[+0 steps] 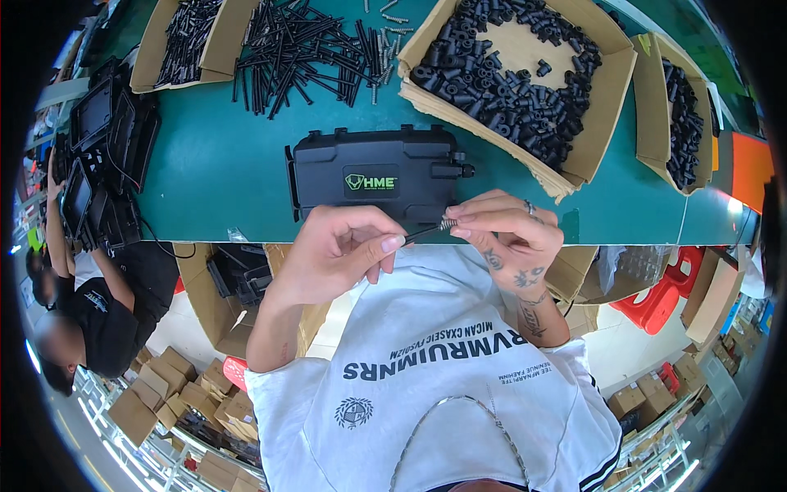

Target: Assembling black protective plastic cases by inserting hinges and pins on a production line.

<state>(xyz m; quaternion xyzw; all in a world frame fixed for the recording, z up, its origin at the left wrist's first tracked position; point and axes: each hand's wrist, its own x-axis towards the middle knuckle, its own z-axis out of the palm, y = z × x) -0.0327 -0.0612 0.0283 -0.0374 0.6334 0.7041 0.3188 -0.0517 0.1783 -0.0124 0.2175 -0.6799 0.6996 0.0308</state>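
Between the thumb and fingers of my left hand is a thin black rod, pointing to the right. My right hand pinches a small metal coil spring at the rod's right end. Both hands meet just over the table's near edge. Whether the spring is round the rod or only against its tip, I cannot tell. Just beyond my hands, a black plastic case with a green logo lies on the green table.
Black rods and loose springs are heaped at the back. A cardboard box of black fittings stands back right, a narrower box beside it. Black cases pile up at the left, near another person. Red stools stand below right.
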